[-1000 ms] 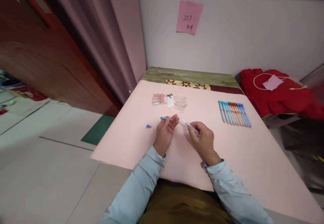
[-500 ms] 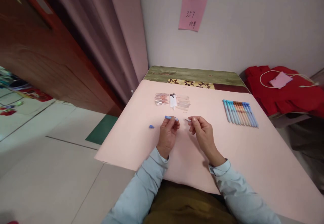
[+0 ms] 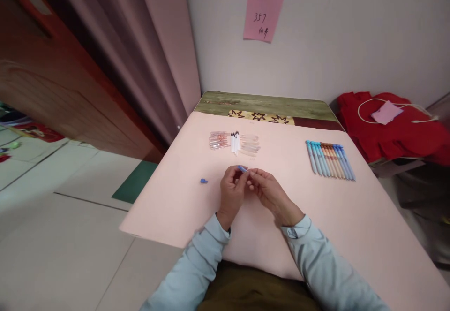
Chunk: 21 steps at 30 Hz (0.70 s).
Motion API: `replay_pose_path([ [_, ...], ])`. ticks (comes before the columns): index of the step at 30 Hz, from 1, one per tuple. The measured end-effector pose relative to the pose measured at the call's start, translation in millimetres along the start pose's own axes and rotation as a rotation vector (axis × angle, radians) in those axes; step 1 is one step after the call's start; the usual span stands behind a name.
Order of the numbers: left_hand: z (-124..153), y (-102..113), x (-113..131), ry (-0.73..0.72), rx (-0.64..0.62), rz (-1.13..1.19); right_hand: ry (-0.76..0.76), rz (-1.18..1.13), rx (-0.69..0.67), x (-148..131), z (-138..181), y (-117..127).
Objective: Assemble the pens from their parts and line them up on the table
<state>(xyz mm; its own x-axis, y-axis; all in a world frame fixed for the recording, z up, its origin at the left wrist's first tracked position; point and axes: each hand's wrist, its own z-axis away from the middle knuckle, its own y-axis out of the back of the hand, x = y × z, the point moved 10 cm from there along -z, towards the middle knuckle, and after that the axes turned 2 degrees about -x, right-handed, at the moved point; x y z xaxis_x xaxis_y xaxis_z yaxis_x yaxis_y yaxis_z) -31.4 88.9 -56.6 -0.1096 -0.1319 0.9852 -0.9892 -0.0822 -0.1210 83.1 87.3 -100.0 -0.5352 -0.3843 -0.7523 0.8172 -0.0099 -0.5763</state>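
My left hand [image 3: 232, 191] and my right hand [image 3: 267, 191] meet over the middle of the pink table cover [image 3: 316, 217], fingertips touching. Both are closed around a small blue pen part [image 3: 242, 168], of which only the tip shows above the fingers. A tiny blue cap [image 3: 203, 180] lies on the cover to the left of my left hand. Beyond my hands lies a pile of clear pen barrels and white refills [image 3: 235, 141].
A row of several blue and orange pens [image 3: 329, 159] lies at the right of the cover. A red cloth with a white cable [image 3: 390, 128] sits off the table's right side. A pink note [image 3: 263, 15] is stuck on the wall, and a curtain hangs at the left.
My hands, apart before, have come together. The thin piece in my right hand has gone to the blue part in my left and is hidden now.
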Motion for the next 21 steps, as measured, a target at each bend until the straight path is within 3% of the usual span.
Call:
replay_pose_path([
  [4, -2, 2, -3, 0.015, 0.043, 0.081, 0.048, 0.026, 0.028, -4, 0, 4],
  [13, -4, -3, -26, 0.268, 0.062, 0.584, 0.248, 0.321, 0.141, -31, 7, 15],
  [15, -4, -6, -32, 0.352, 0.055, 0.761, 0.323, 0.492, 0.235, -48, 13, 23],
  [18, -5, -6, -38, 0.453, 0.072, 0.994, 0.463, 0.983, 0.430, -79, 25, 29],
  [21, -6, -4, -39, 0.500, 0.089, 1.144, 0.498, 1.408, 0.547, -88, 28, 27],
])
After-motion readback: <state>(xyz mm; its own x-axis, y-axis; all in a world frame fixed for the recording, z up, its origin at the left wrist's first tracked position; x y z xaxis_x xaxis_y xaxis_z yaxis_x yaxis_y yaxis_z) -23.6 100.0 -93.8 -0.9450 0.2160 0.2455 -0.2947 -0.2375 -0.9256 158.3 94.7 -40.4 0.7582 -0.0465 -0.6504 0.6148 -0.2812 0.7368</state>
